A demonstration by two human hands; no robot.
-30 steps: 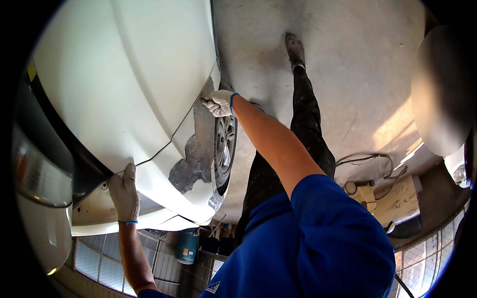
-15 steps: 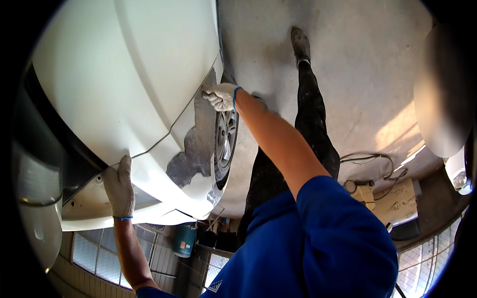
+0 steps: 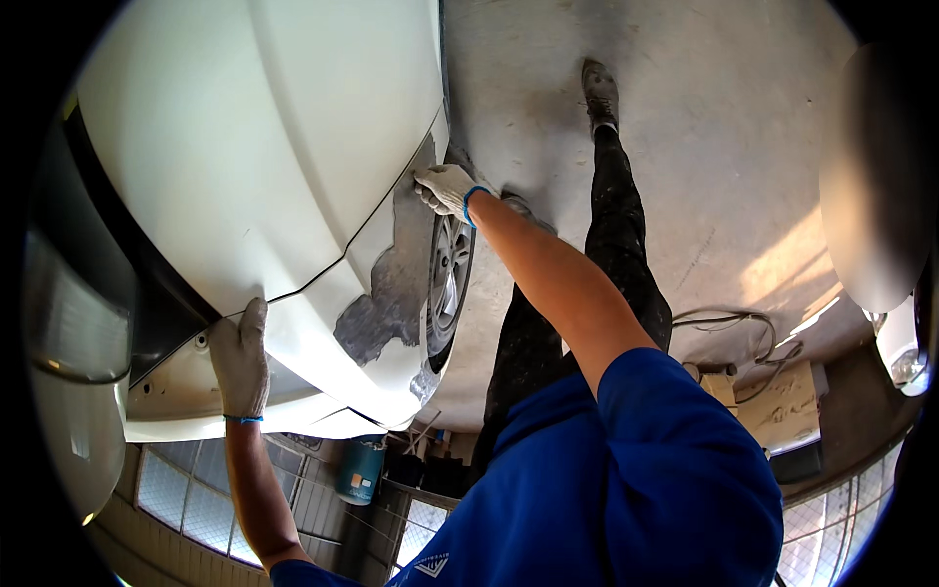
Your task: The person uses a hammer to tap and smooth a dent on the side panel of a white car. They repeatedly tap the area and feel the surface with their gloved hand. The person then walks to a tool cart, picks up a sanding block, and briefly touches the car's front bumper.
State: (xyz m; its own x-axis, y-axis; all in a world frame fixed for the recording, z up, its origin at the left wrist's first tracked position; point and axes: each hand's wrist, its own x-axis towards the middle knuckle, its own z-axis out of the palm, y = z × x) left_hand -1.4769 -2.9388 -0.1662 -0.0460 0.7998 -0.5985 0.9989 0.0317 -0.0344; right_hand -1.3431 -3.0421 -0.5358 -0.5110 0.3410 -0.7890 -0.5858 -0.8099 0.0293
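A white car body panel fills the left side, with a seam running down to a corner near my left hand. My left hand, in a pale work glove with a blue cuff, lies against the panel edge at that corner, thumb extended along the white surface. Above the wheel, a dull grey patch with ragged edges covers part of the fender. My right hand, gloved the same way, has its fingers curled against the upper part of this patch. Whatever it holds, if anything, is hidden.
Concrete floor stretches to the right, where my shoe stands. A cable lies near a cardboard box. A teal cylinder is beyond the bumper. A rounded pale shape is at the far right.
The whole view has shifted slightly, with the car appearing a little further right. My right hand stays at the grey patch with a slightly changed wrist angle; my left hand keeps its place.
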